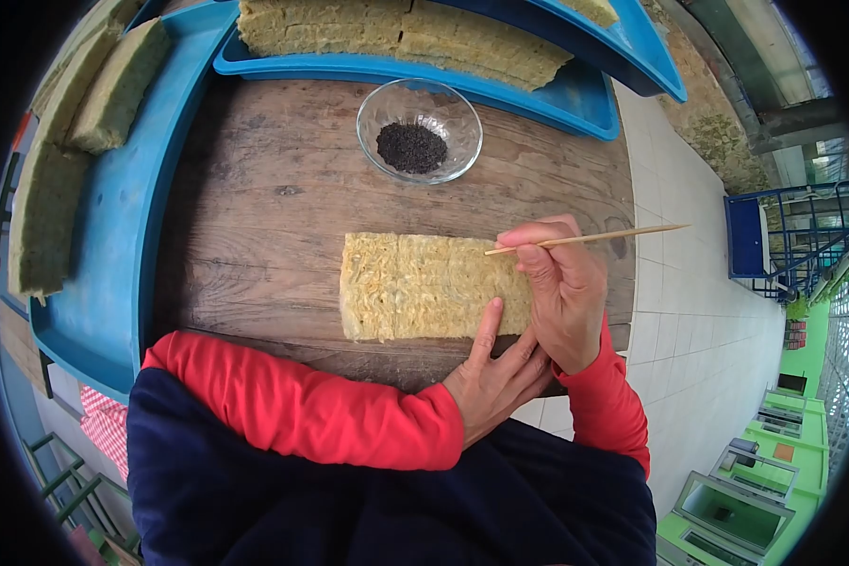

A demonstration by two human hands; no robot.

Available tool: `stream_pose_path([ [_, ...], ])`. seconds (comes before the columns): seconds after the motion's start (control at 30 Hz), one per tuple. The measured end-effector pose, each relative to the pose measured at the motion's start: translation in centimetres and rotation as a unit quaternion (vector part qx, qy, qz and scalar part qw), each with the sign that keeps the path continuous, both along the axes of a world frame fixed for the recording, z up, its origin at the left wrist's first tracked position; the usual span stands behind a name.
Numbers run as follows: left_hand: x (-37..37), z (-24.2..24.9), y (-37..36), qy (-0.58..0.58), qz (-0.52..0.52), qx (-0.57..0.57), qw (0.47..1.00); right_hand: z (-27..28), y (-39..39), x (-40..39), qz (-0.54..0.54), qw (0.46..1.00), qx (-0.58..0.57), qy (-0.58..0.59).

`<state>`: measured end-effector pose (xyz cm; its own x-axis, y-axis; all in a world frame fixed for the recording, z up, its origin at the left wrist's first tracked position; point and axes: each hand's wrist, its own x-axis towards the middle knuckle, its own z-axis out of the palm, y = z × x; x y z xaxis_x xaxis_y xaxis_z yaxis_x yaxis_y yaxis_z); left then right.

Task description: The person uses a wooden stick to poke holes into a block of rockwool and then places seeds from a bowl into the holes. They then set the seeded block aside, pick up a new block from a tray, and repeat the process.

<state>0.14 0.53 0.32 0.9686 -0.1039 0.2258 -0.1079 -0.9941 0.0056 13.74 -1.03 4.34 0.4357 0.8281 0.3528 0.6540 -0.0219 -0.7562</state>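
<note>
at the far left a long blue tray (113, 255) runs along the edge of the wooden surface (255, 198), carrying several greenish fibrous slabs (113, 85) laid end to end. further in, a second blue tray (575, 99) sits at the back with more yellowish slabs (396, 28) stacked in it. just in front of that tray stands a clear glass bowl (420, 130) with a small heap of dark seeds (411, 147) in its middle. nearer the person, a flat yellowish fibrous block (415, 285) lies on the surface, well apart from the bowl. the left hand (495, 377), in a red sleeve, reaches across from the left and rests its index finger flat on the block's near right corner, holding nothing. the right hand (561, 292) sits over the block's right end, fingers pinched closed around a thin wooden stick (585, 239), whose near tip lies over the block's upper right edge while the long end points out to the right, past the surface's edge.
</note>
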Motion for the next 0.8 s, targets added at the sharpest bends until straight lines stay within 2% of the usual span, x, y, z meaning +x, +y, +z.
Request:
stream_pose_path([
  [0.13, 0.05, 0.03, -0.01, -0.003, 0.001, -0.001, 1.0, -0.44, -0.2, 0.31, 0.0, 1.0, 0.015, 0.015],
  [0.2, 0.07, -0.05, -0.06, -0.004, 0.003, -0.006, 1.0, -0.79, -0.54, 0.95, 0.036, 0.999, -0.004, -0.035],
  [0.33, 0.11, -0.06, -0.1, 0.003, 0.003, -0.006, 1.0, -0.52, -0.32, 0.66, 0.04, 0.998, -0.005, -0.046],
  [0.43, 0.07, -0.02, -0.04, 0.004, 0.0, -0.005, 1.0, -0.11, -0.03, 0.12, 0.007, 1.0, -0.001, -0.011],
  [0.8, 0.03, -0.02, 0.04, 0.004, -0.005, -0.004, 1.0, -0.28, 0.13, 0.39, 0.03, 0.997, 0.014, -0.068],
])
